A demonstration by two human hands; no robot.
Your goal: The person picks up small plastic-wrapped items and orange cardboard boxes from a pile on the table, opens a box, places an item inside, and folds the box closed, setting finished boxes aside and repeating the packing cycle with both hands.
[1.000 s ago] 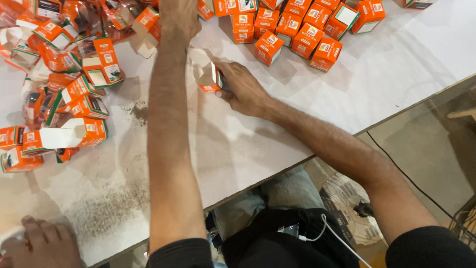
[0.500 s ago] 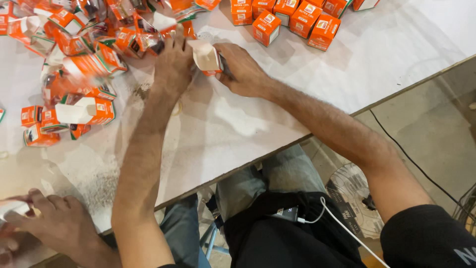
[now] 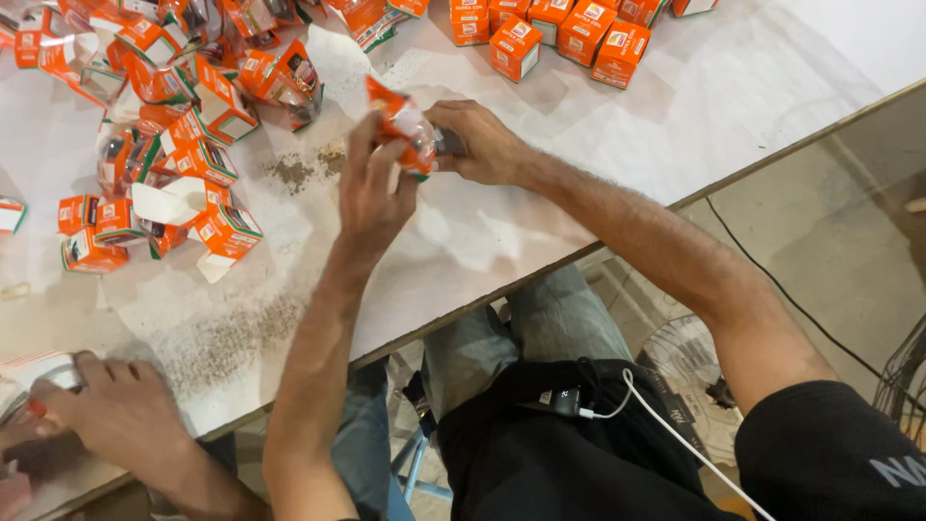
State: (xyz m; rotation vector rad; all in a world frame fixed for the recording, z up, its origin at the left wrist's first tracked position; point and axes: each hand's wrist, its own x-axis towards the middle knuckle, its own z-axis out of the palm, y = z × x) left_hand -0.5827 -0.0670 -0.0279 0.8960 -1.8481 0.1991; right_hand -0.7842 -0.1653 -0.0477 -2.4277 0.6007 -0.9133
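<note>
My left hand (image 3: 371,188) and my right hand (image 3: 479,143) meet over the white table (image 3: 752,87), both gripping one small orange and white carton (image 3: 403,123). The left fingers pinch its near side and an open flap. A dark object (image 3: 449,143) shows between the carton and my right palm. A loose heap of opened orange cartons (image 3: 183,116) lies to the left of my hands.
Closed orange boxes (image 3: 559,29) stand in rows at the table's far edge. Another person's hand (image 3: 121,410) rests at the lower left on a white package (image 3: 34,371). Dark grit (image 3: 309,166) marks the tabletop. A fan (image 3: 690,386) and a cable lie on the floor at right.
My left hand came back from the far heap to the carton in my right hand. Both hands moved toward me. The other person's hand slid further onto the table.
</note>
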